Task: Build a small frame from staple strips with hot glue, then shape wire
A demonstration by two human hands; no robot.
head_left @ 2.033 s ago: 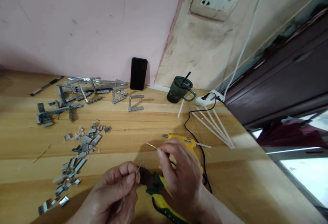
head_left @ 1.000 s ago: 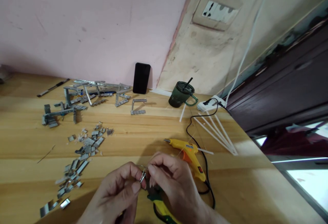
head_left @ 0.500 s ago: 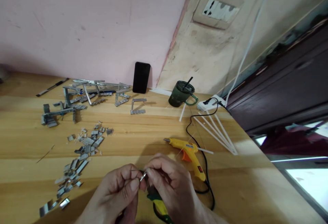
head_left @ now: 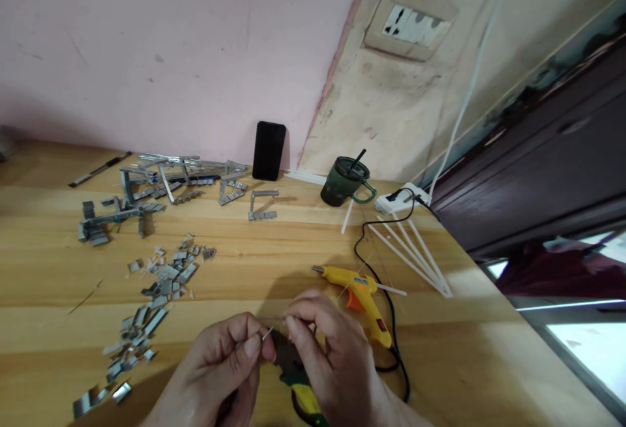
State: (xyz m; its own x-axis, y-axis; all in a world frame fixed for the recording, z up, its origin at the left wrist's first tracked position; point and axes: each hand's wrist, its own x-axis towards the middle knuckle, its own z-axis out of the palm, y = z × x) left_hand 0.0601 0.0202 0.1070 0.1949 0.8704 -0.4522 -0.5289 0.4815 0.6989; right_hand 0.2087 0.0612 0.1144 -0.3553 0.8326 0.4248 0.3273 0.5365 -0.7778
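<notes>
My left hand is closed, pinching a small silvery metal piece between thumb and forefinger; its tip sticks out toward the right. My right hand sits a little to the right with thumb and forefinger pressed together. Whatever is between those fingertips is too small to make out. Under the right hand lies a hand tool with yellow and green handles, partly hidden, its dark head between the two hands. A yellow hot glue gun with a glue stick in its back lies just beyond the right hand.
Loose bent metal pieces are scattered to the left. Metal frames stand behind them. A phone leans on the wall near a green mug. Glue sticks, a power strip and a black cord are at right.
My right fingertips have come away from the metal piece and moved slightly right. The left hand keeps the piece, now with a gap between the hands.
</notes>
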